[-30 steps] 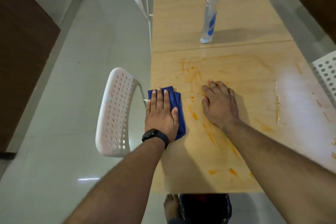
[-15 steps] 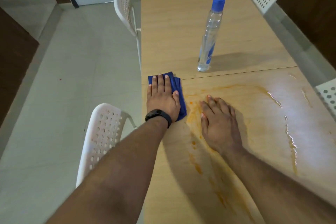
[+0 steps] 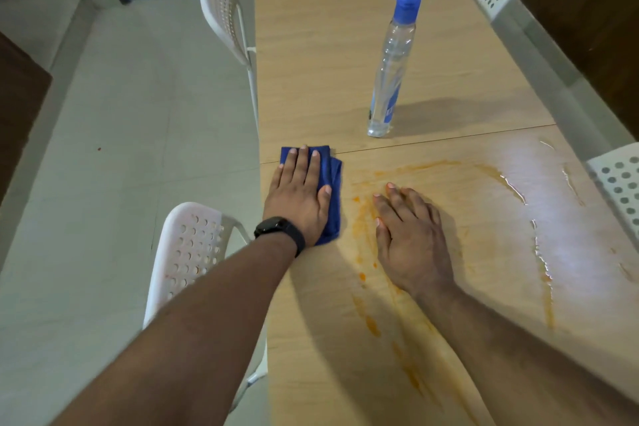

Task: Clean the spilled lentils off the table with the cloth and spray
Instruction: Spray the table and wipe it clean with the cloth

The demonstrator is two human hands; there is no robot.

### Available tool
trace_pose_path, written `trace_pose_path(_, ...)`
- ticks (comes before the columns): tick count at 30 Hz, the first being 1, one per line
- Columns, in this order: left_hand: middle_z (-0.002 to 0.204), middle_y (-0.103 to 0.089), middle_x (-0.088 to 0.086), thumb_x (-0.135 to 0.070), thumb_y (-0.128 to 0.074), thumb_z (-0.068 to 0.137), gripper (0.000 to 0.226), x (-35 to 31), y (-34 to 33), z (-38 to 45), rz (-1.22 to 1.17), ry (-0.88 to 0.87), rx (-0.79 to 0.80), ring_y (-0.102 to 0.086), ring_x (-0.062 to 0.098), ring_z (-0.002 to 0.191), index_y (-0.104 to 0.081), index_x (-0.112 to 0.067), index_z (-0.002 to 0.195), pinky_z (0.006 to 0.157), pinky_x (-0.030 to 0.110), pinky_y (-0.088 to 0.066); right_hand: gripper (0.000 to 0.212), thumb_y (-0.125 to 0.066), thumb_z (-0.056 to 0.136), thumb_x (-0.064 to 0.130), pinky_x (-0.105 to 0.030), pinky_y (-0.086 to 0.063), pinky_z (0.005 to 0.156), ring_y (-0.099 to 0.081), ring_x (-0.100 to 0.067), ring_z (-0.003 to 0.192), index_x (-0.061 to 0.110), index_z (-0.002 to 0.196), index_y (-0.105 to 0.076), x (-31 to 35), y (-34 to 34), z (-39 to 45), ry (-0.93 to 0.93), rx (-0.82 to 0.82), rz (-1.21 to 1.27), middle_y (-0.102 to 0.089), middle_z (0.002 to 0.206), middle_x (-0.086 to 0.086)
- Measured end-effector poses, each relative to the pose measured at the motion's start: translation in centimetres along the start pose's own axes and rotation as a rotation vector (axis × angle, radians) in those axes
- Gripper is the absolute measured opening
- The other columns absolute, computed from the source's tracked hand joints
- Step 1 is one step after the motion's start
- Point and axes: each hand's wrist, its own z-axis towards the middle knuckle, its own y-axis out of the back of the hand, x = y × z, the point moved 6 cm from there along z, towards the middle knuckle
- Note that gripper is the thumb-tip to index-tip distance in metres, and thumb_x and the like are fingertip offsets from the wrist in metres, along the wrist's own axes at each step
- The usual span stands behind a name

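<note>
Bare forearms, no sleeves. Black band with dark rectangular face (image 3: 278, 230) on wrist of left hand (image 3: 300, 198). Right hand (image 3: 411, 239) unadorned.

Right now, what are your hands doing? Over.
Left hand flat on blue cloth. Right hand flat on table. Orange smears remain. Spray bottle upright, untouched.

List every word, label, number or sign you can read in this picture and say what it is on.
No text here can be read.
Spray bottle: a blue label low on its clear body, with pale marks too blurred to read.
Black wristband on the left wrist: its face is dark, showing nothing.
Blue cloth, table, white chairs: no writing visible.
</note>
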Motion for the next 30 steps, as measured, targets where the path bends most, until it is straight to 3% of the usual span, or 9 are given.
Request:
trace_pose_path(5,0.175,0.006,0.006,-0.049,-0.009,0.105,0.071,-2.7,-0.5,0.8,-0.015,-0.004,0.016,0.008,0.022,0.161,0.001,-0.016,0.167,0.130,0.045,-0.003,0.051,-0.036,0.106,0.038,-0.045,-0.028,0.122,-0.032,-0.024,0.151,0.027,0.154,-0.050,-0.4,-0.1,-0.2,0.007,-0.001,0.011,-0.042,0.164,0.001)
trace_pose_path(12,0.173,0.017,0.000,-0.049,-0.010,0.108,0.067,-2.3,-0.7,-10.0,-0.043,-0.109,0.093,0.021,0.016,0.158,0.009,-0.021,0.166,0.130,0.043,-0.001,0.052,-0.036,0.105,0.037,-0.046,-0.031,0.119,-0.034,-0.026,0.149,0.025,0.154,-0.051,0.3,0.8,-0.1,0.000,0.015,0.022,-0.043,0.163,-0.001)
trace_pose_path(17,0.175,0.009,0.003,-0.049,-0.009,0.105,0.070,-0.2,-0.3,-5.4,-0.029,0.009,0.025,0.011,0.019,0.160,0.002,-0.018,0.167,0.130,0.044,-0.002,0.052,-0.037,0.104,0.038,-0.047,-0.032,0.119,-0.035,-0.027,0.148,0.025,0.153,-0.051,0.2,0.4,0.0,0.003,0.004,0.006,-0.044,0.163,-0.001)
trace_pose_path(22,0.175,0.005,0.007,-0.047,-0.011,0.104,0.071,-3.9,-0.7,-2.6,-0.056,0.084,0.008,0.007,0.022,0.161,-0.003,-0.016,0.167,0.130,0.044,-0.001,0.050,-0.042,0.104,0.036,-0.047,-0.032,0.118,-0.037,-0.027,0.147,0.024,0.150,-0.054,-0.3,0.2,-0.1,0.025,-0.039,0.021,-0.045,0.162,-0.001)
trace_pose_path(30,0.173,0.017,0.000,-0.047,-0.014,0.109,0.067,-4.7,-1.7,-17.7,-0.059,0.019,0.066,0.020,0.016,0.158,0.008,-0.021,0.166,0.130,0.043,-0.001,0.051,-0.037,0.105,0.039,-0.049,-0.030,0.121,-0.033,-0.027,0.149,0.025,0.152,-0.051,-0.3,0.1,-0.2,0.010,0.010,0.046,-0.042,0.164,0.000)
